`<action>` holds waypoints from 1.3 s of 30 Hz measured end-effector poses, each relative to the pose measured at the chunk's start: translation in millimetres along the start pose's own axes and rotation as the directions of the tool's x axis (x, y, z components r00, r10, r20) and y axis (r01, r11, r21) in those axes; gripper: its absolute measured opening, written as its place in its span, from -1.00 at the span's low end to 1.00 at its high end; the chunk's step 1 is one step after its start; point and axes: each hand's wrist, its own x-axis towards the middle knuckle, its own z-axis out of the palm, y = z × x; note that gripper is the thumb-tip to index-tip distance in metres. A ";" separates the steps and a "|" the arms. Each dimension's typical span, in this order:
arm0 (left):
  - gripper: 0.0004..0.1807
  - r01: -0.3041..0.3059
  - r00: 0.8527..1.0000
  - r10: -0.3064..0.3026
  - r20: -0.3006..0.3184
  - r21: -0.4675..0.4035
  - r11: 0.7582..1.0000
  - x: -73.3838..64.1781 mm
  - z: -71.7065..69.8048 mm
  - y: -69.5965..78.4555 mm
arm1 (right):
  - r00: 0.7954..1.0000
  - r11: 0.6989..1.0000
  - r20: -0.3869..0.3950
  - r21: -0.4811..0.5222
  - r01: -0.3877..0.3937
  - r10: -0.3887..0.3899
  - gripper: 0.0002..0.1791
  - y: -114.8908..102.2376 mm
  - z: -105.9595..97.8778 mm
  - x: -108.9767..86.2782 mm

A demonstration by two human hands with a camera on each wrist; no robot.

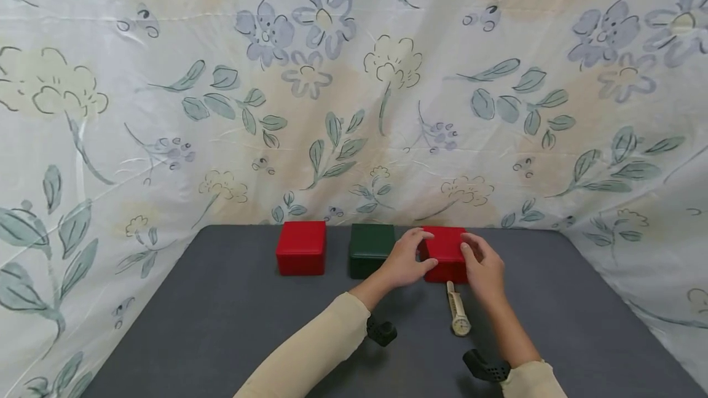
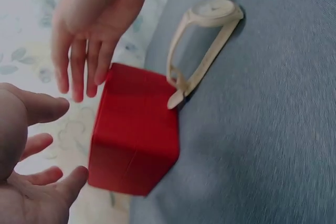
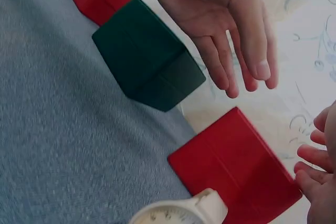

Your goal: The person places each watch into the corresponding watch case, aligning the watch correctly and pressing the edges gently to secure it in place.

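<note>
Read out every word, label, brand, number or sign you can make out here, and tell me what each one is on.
No text can be quoted.
Watch: its dial carries small marks, too blurred to read.
Right red box, green box, left red box: no lettering on the sides in view.
Patterned cloth: flowers and leaves, no words.

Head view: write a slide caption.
Left hand and right hand flank a red box; nearby, a watch, a green box and another red box.
</note>
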 end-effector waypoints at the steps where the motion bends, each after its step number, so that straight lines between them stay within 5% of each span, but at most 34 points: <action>1: -0.42 0.004 1.000 -0.004 -0.001 0.011 1.000 1.2 4.3 1.5 | 1.000 1.000 -0.004 -0.009 -0.006 0.006 -0.58 2.4 -0.9 0.4; 7: -0.22 0.079 0.997 -0.078 -0.025 0.011 0.997 8.0 31.8 5.6 | 0.999 0.998 -0.019 -0.044 -0.047 0.046 -0.53 17.2 -5.5 0.8; 16: -0.01 0.180 0.983 -0.181 -0.023 -0.028 0.983 12.6 52.1 0.1 | 0.968 0.981 0.180 -0.113 -0.158 0.176 -0.12 43.0 -7.4 1.1; 24: -0.07 0.236 0.972 -0.237 -0.001 -0.055 0.970 14.1 50.8 -6.0 | 0.968 0.971 0.219 -0.230 -0.068 0.120 0.03 54.5 -3.2 2.9; 30: -0.06 0.248 0.969 -0.249 -0.002 -0.041 0.968 14.2 45.3 -9.7 | 0.976 0.988 0.207 -0.151 -0.036 0.067 0.06 56.2 1.0 6.9; 39: -0.21 0.230 0.971 -0.232 -0.061 -0.034 0.973 22.0 44.4 -10.2 | 0.975 0.992 0.181 -0.024 -0.127 0.129 -0.07 61.8 2.4 5.4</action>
